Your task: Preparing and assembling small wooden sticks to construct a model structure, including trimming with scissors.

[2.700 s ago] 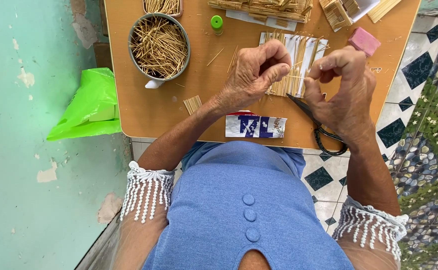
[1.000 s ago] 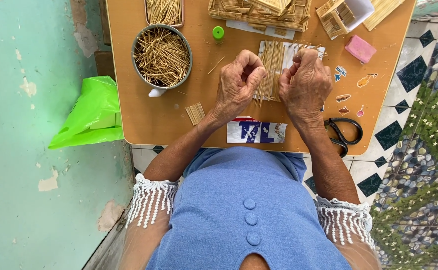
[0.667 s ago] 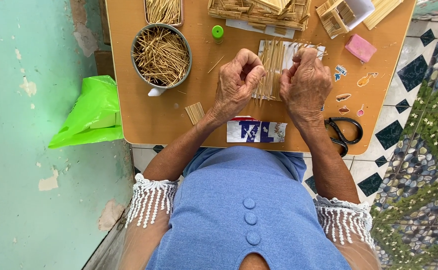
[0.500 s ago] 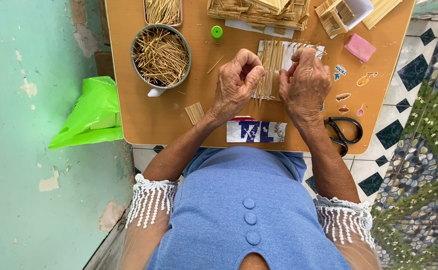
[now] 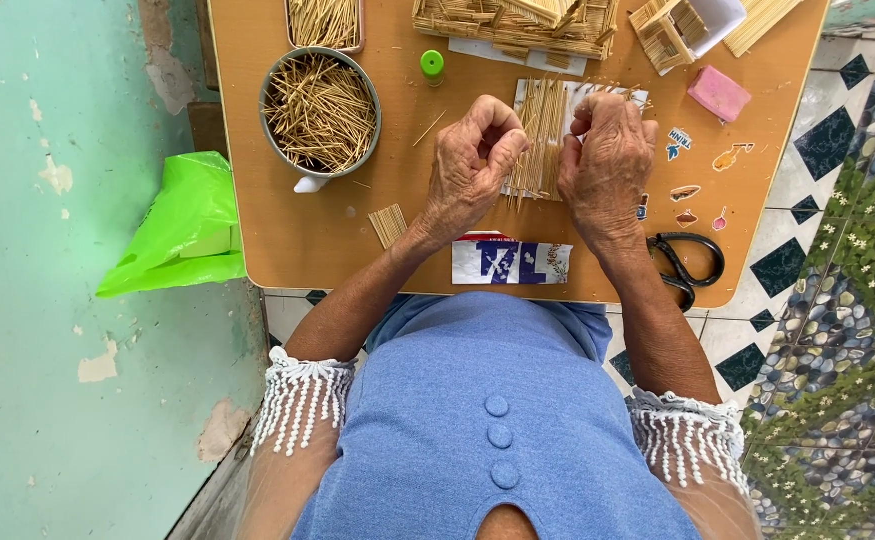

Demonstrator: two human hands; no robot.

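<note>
Both my left hand (image 5: 470, 165) and right hand (image 5: 608, 160) have fingers pinching the row of thin sticks (image 5: 541, 135) on the orange surface (image 5: 308, 235).

Flat row of thin sticks (image 5: 541, 140), seemingly glued.

The person wears a blue top (image 5: 498, 420) with three matching buttons (image 5: 499, 438) (round, in a row) and sheer white-fringed sleeves (image 5: 303, 395).
</note>
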